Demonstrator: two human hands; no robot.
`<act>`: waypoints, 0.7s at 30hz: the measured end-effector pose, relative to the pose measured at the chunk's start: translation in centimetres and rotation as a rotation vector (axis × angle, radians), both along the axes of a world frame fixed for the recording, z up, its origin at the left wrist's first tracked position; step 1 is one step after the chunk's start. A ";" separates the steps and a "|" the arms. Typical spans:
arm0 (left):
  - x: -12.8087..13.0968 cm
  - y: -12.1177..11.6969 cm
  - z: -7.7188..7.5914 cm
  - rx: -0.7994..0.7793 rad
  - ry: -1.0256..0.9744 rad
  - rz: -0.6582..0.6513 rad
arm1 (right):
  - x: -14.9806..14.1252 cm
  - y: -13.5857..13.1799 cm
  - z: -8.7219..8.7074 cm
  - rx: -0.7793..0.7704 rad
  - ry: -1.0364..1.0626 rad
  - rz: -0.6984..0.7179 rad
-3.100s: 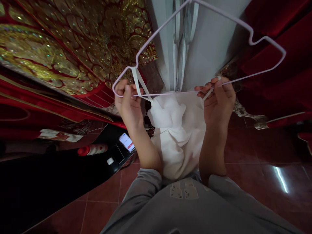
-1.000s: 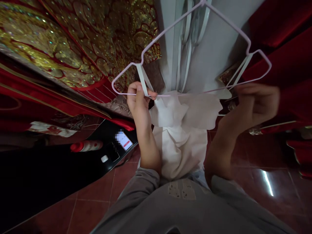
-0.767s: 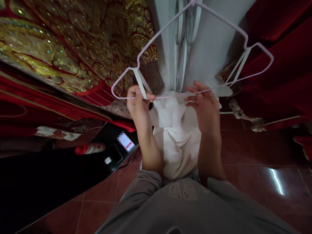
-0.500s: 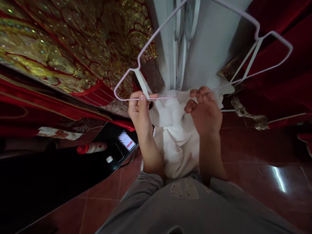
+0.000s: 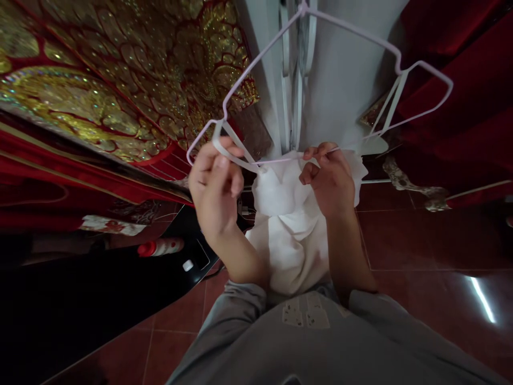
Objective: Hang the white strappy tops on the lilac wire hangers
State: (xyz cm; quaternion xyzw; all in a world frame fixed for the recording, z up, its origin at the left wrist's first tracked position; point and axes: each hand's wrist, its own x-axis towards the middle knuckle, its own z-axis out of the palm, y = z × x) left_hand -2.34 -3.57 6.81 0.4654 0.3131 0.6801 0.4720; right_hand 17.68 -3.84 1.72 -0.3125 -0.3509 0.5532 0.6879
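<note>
A pale pink hanger [image 5: 356,32] hangs in front of me, with a white garment [image 5: 294,198] below it. My left hand [image 5: 216,198] pinches a narrow white strap [image 5: 240,143], which loops over the hanger's left notch and is pulled out to the left. My right hand [image 5: 332,184] has its fingers curled at the hanger's lower bar, thumb close to the fingertips. Another white strap [image 5: 394,101] runs from the right notch down to the bar. The garment drapes down between my forearms.
Red and gold sequined clothing [image 5: 132,96] hangs at left, and dark red fabric [image 5: 473,139] at right. A black table [image 5: 100,299] at lower left bears a red-capped bottle [image 5: 162,247] and a small white case [image 5: 187,265]. Grey panels [image 5: 340,80] stand behind.
My left hand has moved left and drawn the left strap into a wider loop. The hanger has shifted left and lower in view. The lit phone on the table is now hidden.
</note>
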 end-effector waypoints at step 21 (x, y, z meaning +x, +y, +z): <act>2.0 1.0 -4.7 -0.047 -0.209 0.084 | 0.4 -0.2 0.0 0.006 -0.042 -0.023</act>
